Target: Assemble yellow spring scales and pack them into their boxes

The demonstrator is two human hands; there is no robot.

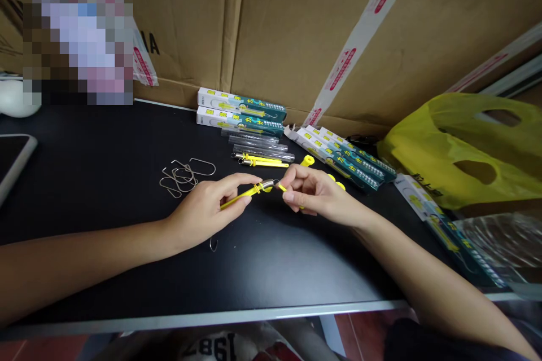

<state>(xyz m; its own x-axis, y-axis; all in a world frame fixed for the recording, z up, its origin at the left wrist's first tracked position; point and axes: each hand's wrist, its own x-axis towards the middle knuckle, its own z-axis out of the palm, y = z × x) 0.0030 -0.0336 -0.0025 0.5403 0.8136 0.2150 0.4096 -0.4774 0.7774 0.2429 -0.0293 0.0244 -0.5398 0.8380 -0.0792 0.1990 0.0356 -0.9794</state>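
Note:
My left hand [212, 201] pinches a yellow rod [240, 198] with a metal spring [267, 184] at its right end. A metal hook [214, 245] hangs below that hand. My right hand [311, 189] is closed on a small yellow piece [283, 187] beside the spring's end. Behind the hands lie yellow rods with springs [265, 163] and clear tubes [262, 149]. Bent metal hooks [182, 175] lie in a tangle to the left. A yellow cap [308, 161] is just behind my right hand, with more yellow pieces [337, 183] partly hidden by it.
Printed boxes [241, 120] lie along the back, with more boxes [339, 153] at the right. A yellow plastic bag [449, 141] and clear plastic [495, 237] are at the far right. A white-edged device [19, 163] is at the left. Cardboard [288, 28] stands behind the black table [127, 180].

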